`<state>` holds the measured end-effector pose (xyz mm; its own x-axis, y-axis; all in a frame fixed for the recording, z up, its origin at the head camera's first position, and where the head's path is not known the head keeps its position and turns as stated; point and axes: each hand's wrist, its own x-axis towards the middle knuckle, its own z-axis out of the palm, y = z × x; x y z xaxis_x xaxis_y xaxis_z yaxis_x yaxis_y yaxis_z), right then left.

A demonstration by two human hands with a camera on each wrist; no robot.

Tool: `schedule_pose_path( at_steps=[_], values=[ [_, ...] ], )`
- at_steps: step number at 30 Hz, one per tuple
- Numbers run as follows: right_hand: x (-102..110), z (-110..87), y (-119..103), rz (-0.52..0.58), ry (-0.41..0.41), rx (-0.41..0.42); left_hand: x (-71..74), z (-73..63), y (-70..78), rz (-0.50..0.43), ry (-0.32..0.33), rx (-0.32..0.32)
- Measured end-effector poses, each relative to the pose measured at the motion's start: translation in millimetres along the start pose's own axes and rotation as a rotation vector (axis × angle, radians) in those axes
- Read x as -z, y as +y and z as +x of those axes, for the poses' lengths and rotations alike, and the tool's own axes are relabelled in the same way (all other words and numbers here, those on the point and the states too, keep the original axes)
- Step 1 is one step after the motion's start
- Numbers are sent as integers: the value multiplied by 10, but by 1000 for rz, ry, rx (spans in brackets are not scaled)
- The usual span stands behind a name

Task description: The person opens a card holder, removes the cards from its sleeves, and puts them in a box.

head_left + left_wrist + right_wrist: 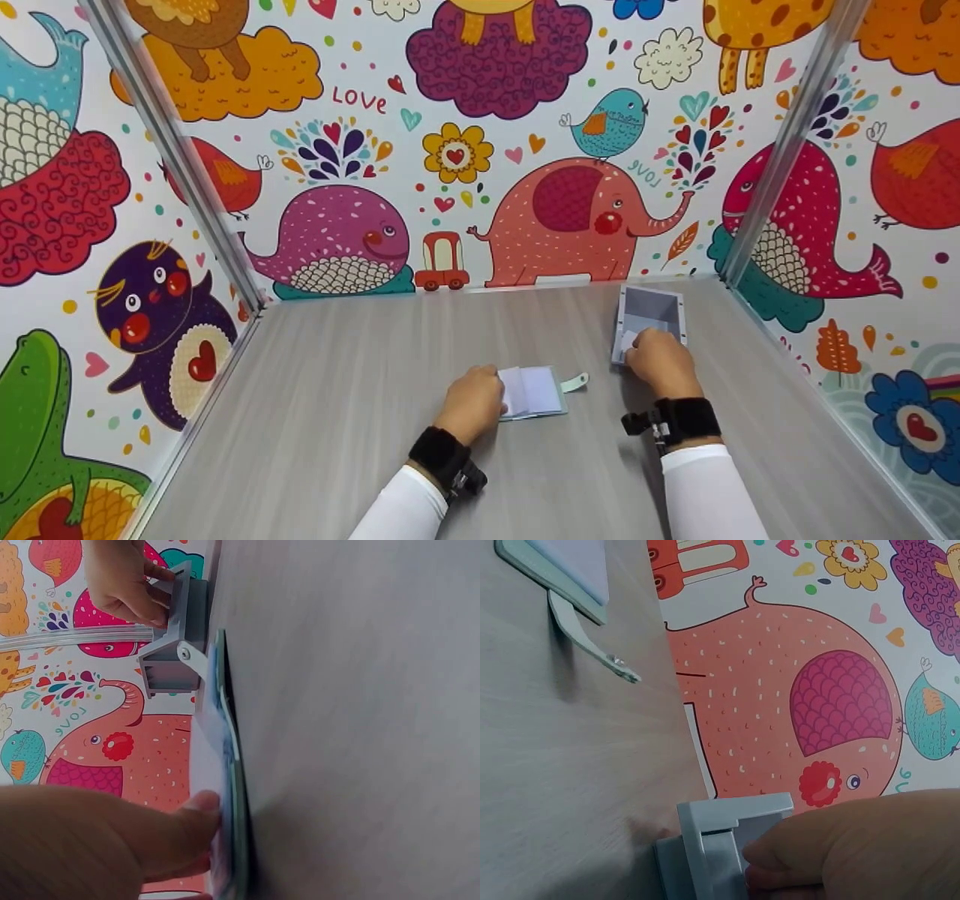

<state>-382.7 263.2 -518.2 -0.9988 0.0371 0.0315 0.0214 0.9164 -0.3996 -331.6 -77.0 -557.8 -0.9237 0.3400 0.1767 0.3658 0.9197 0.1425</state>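
A small card holder (541,391) lies open on the table, with pale sleeves inside, a light green cover and a snap strap (576,382) sticking out to the right. My left hand (472,403) grips its left side; in the left wrist view the thumb (201,811) presses on the sleeves. To the right stands a grey open-topped box (651,304). My right hand (664,363) reaches into its near end, fingers bent inside the rim (735,808). Something pale (631,341) shows beside those fingers; whether they pinch it is hidden.
The grey wood-grain table (352,375) runs back to a wall (457,90) printed with cartoon animals. Printed side panels (52,300) with metal corner posts (187,172) close in the left and right. The box stands near the back right corner.
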Motion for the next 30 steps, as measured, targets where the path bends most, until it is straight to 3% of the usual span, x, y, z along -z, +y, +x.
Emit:
schedule_pose_path(
  at_steps=[6, 10, 14, 21, 30],
  values=[
    [3, -17, -159, 67, 95, 29, -13, 6, -7, -2, -3, -15],
    [-17, -35, -317, 128, 162, 88, -2, 0, -12, -6, 3, -26],
    [-107, -46, -464, 191, 174, 166, 1, -4, -17, -10, 3, -28],
    [-304, -72, -711, 326, 42, 280, 13, -14, -14, -28, 14, -20],
    [-619, -148, -931, 314, -113, 440, 32, -40, -32, -27, 24, -37]
  ],
)
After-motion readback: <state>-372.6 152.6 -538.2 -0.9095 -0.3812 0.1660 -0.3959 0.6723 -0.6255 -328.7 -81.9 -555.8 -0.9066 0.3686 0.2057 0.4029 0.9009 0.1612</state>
